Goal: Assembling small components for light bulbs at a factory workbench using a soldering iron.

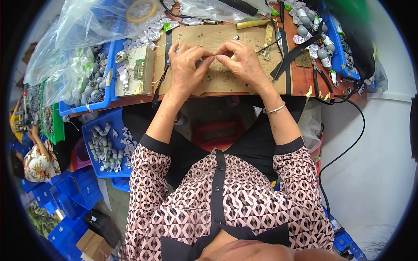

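Over a brown cardboard sheet (226,82) on the table, my two hands are raised close together, their fingertips almost meeting. My left hand (188,65) pinches with thumb and forefinger; whatever lies between them is too small to make out. My right hand (244,63) is closed in a similar pinch, and its contents are also hidden. A small dark and silver piece (235,38) shows just beyond the right knuckles. Dark specks lie scattered over the cardboard.
Left of the cardboard stands a grey box (137,71), beside a blue bin (111,71) of grey bulbs under clear plastic. At right lie pliers (321,78), black straps and more bulbs. A lower blue tray (89,130) holds white parts. A co-worker's arm (39,143) shows far left.
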`<state>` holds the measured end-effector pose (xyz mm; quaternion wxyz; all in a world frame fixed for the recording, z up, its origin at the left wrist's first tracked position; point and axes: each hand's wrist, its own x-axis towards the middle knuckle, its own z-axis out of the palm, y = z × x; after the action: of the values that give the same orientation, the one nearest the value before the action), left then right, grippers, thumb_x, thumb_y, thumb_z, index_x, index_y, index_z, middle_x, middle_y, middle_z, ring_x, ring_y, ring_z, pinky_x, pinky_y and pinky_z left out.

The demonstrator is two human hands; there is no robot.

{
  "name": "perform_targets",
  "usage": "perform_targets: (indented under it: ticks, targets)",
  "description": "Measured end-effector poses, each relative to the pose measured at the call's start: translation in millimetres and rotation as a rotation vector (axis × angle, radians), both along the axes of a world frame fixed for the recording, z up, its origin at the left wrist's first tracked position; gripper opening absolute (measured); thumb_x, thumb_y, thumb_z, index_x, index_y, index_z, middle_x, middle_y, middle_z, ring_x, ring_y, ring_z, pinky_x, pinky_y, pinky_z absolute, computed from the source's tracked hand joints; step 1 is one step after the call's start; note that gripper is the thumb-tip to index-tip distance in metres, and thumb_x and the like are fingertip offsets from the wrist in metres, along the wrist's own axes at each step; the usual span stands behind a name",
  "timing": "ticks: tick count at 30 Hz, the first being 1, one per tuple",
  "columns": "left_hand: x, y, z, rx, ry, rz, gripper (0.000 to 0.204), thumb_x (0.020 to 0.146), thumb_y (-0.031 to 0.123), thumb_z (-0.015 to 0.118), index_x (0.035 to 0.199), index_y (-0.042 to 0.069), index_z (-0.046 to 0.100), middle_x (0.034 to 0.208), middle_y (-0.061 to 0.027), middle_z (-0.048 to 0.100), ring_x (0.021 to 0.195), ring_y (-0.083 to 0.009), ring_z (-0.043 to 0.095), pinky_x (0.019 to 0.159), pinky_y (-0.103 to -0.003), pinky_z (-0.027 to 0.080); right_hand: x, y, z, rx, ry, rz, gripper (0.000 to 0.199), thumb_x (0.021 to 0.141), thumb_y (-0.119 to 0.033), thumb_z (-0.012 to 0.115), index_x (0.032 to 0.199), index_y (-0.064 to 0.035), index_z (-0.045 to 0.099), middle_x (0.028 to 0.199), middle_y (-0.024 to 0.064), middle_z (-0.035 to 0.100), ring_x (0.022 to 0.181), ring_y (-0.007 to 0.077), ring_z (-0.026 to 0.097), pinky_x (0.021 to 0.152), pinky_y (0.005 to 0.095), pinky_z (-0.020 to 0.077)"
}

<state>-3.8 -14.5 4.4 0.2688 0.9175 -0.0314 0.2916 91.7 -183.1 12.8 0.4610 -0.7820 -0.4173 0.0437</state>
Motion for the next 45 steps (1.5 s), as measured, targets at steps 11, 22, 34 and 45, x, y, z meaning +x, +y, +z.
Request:
perform_targets:
  ticks: [11, 22, 34, 45]
  targets:
    - [-9, -5, -4, 0.014, -0.074, 0.028, 0.005, 0.084, 0.015, 0.075, 0.085, 0.013, 0.071, 0.079, 0.0008, 0.068, 0.087, -0.0204, 0.061, 0.107, -0.047, 0.029, 77, -51, 22, 0.085, -0.393, -0.376, 0.018, 0.093, -0.018, 0.066, 0.098, -0.0011, 0.069, 0.093, 0.0124, 0.067, 0.086, 0.0265, 0.065, 0.078, 0.0346, 0.0513]
    - [-6, -12, -7, 0.017, -0.042, 0.033, 0.008, 0.081, 0.012, 0.076, 0.085, 0.012, 0.069, 0.077, 0.0, 0.064, 0.087, -0.0207, 0.061, 0.107, -0.047, 0.029, 245, -51, -17, -0.622, -0.483, -0.601, 0.03, 0.09, -0.027, 0.052, 0.115, -0.0182, 0.066, 0.1, 0.0194, 0.072, 0.094, 0.0442, 0.067, 0.084, 0.0536, 0.0531]
    - [-10, -8, -4, 0.039, -0.002, 0.033, 0.006, 0.086, 0.014, 0.072, 0.087, 0.009, 0.068, 0.086, -0.0025, 0.069, 0.093, -0.0221, 0.062, 0.107, -0.044, 0.03, 131, -156, 85, 0.1, 0.092, -0.082, 0.039, 0.096, -0.006, 0.052, 0.134, -0.0054, 0.059, 0.106, 0.002, 0.06, 0.095, 0.0104, 0.054, 0.087, 0.0243, 0.0437]
    - [-9, -8, -6, 0.028, -0.003, 0.033, 0.007, 0.085, 0.013, 0.074, 0.088, 0.009, 0.07, 0.084, -0.003, 0.068, 0.093, -0.0221, 0.063, 0.108, -0.045, 0.031, -66, -193, -14, 0.776, 0.123, -0.651, 0.02, 0.104, -0.023, 0.052, 0.111, -0.0045, 0.05, 0.075, 0.0046, 0.051, 0.066, 0.0135, 0.049, 0.064, 0.0281, 0.0437]
